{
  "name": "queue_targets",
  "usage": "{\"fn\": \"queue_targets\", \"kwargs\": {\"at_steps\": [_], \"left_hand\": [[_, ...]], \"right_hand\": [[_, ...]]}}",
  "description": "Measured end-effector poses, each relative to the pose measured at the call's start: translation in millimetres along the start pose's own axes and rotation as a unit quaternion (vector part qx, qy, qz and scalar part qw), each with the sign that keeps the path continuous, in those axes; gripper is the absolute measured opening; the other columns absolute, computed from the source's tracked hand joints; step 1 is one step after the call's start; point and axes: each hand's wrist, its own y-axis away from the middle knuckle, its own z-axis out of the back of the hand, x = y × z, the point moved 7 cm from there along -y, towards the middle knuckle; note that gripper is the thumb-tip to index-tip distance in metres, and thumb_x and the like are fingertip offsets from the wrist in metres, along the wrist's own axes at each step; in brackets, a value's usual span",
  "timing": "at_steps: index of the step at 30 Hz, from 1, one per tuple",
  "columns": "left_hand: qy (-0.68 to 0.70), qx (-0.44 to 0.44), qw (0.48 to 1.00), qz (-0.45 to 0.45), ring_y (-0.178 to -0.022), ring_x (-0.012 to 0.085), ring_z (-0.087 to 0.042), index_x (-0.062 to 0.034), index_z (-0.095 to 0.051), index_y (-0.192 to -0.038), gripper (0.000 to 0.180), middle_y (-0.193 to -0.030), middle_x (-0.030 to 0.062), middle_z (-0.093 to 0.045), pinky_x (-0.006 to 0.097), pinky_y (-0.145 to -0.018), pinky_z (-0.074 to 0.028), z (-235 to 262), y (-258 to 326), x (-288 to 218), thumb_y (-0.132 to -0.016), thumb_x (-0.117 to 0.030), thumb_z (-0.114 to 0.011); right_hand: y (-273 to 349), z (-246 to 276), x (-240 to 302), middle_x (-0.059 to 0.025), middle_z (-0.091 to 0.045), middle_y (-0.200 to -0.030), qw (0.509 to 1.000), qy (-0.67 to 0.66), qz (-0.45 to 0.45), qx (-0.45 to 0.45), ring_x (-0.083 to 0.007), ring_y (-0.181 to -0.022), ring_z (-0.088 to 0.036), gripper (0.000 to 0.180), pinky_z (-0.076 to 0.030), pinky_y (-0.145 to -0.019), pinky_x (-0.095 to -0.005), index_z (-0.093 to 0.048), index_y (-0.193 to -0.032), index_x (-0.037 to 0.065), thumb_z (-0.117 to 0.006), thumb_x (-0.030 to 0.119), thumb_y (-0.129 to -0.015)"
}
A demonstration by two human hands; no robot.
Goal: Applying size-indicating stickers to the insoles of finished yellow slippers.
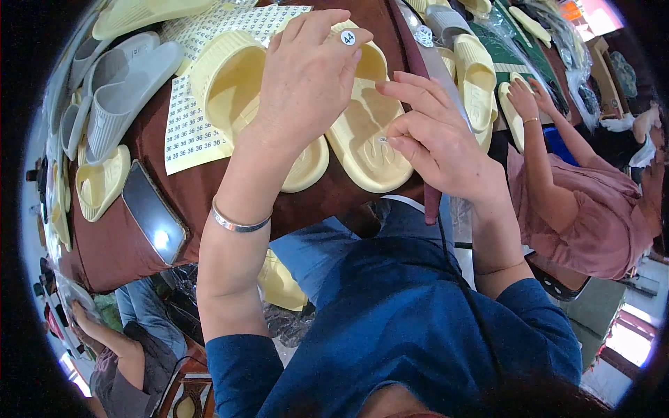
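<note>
Your left hand (306,76) rests curled over the left pale yellow slide sandal (237,83) on the dark red table (111,244), a small round white sticker (348,37) stuck to its fingertip. Your right hand (435,143) hovers over the right yellow sandal (369,139), thumb and forefinger pinched together just above its footbed. A white sheet of round stickers (188,132) lies under the left sandal, with a dark phone (153,212) nearer the table's edge.
</note>
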Motion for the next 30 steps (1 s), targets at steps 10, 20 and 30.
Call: {"fn": "queue_targets", "kwargs": {"at_steps": [10, 20, 30], "left_hand": [[0.003, 0.002, 1.0, 0.0, -0.112, 0.0316, -0.06, -0.0126, -0.072, -0.112, 0.023, -0.123, 0.0097, -0.064, 0.042, -0.095, -0.049, -1.9, 0.2, 0.7, -0.09, -0.009, -0.064], [0.004, 0.001, 1.0, 0.002, -0.112, 0.0303, -0.06, -0.0128, -0.073, -0.112, 0.023, -0.122, 0.0091, -0.065, 0.042, -0.095, -0.05, -1.7, 0.2, -0.3, -0.09, -0.01, -0.065], [-0.003, 0.008, 1.0, -0.001, -0.112, 0.0308, -0.06, -0.0128, -0.071, -0.114, 0.024, -0.123, 0.009, -0.064, 0.043, -0.094, -0.049, -2.7, 0.0, -0.4, -0.091, -0.01, -0.065]], "right_hand": [[-6.2, -4.0, 2.2, -0.0111, -0.056, -0.136, 0.998, 0.017, 0.02, 0.049, -0.0337, -0.136, -0.043, 0.012, -0.032, -0.112, -0.0557, -0.067, -0.091, 0.005, -0.066, 0.016, -0.089], [-11.9, -8.7, 0.7, -0.0099, -0.055, -0.136, 0.996, 0.059, 0.017, 0.07, -0.0319, -0.137, -0.041, 0.012, -0.032, -0.113, -0.0571, -0.067, -0.091, 0.005, -0.065, 0.016, -0.089], [-13.3, -7.1, 1.6, -0.0118, -0.056, -0.132, 0.996, 0.07, 0.027, 0.055, -0.0329, -0.135, -0.043, 0.011, -0.035, -0.112, -0.0563, -0.066, -0.09, 0.005, -0.065, 0.016, -0.088]]}}
